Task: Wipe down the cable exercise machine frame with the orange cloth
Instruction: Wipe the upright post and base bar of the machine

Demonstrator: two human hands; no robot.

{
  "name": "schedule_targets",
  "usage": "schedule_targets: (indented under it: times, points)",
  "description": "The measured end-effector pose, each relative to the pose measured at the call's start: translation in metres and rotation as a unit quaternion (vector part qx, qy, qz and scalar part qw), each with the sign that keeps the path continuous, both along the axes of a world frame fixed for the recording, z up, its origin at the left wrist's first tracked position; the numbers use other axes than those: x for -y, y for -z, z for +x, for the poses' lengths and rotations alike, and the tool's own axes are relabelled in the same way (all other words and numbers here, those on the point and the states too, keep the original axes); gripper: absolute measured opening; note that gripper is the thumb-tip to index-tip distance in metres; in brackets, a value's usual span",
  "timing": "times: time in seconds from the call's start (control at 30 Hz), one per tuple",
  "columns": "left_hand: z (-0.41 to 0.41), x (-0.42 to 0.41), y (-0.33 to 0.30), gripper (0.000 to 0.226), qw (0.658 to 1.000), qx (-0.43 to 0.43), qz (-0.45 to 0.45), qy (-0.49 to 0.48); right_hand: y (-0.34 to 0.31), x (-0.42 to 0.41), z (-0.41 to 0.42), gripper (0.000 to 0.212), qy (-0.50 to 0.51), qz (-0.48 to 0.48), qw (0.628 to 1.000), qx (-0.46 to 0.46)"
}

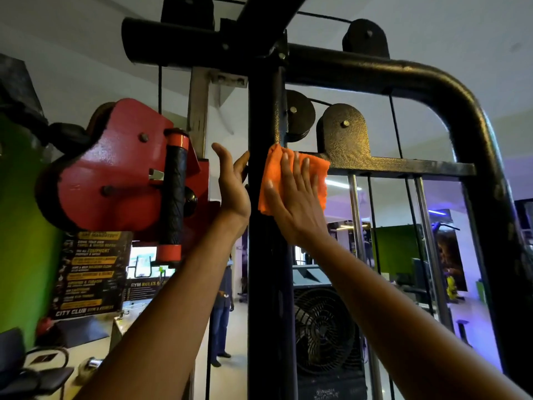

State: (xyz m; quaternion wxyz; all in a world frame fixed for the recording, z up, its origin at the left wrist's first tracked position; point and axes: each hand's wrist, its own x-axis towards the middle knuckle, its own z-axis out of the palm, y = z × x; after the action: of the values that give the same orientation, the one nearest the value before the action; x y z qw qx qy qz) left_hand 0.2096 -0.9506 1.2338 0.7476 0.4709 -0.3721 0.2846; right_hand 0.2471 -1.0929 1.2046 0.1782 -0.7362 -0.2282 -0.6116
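The right hand (pixel 294 197) lies flat, fingers straight, pressing the folded orange cloth (pixel 291 180) against the right edge of the black textured steel upright post (pixel 265 116), just below a black pulley bracket (pixel 344 131). The left hand (pixel 233 183), open, touches the post's left edge beside a red pulley housing (pixel 115 163).

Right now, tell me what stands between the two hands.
In the head view, the black vertical steel post stands between them: left hand braces its left side, right hand presses the orange cloth against it.
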Motion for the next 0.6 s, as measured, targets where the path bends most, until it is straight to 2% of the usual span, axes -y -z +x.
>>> schedule_targets:
  times: [0.17,0.37,0.6]
  points:
    - [0.002,0.001,-0.004,0.09,1.0,-0.002,-0.003,0.006,-0.057,-0.008,-0.002,0.071,0.039,-0.004,0.999,0.011]
    - [0.007,0.0,-0.002,0.093,1.0,-0.012,-0.001,0.01,0.006,-0.011,-0.001,0.064,-0.015,-0.022,0.999,0.031]
    - [0.005,0.0,-0.003,0.092,1.0,-0.009,0.002,0.007,-0.053,-0.018,-0.004,0.065,0.014,-0.008,0.999,0.031]
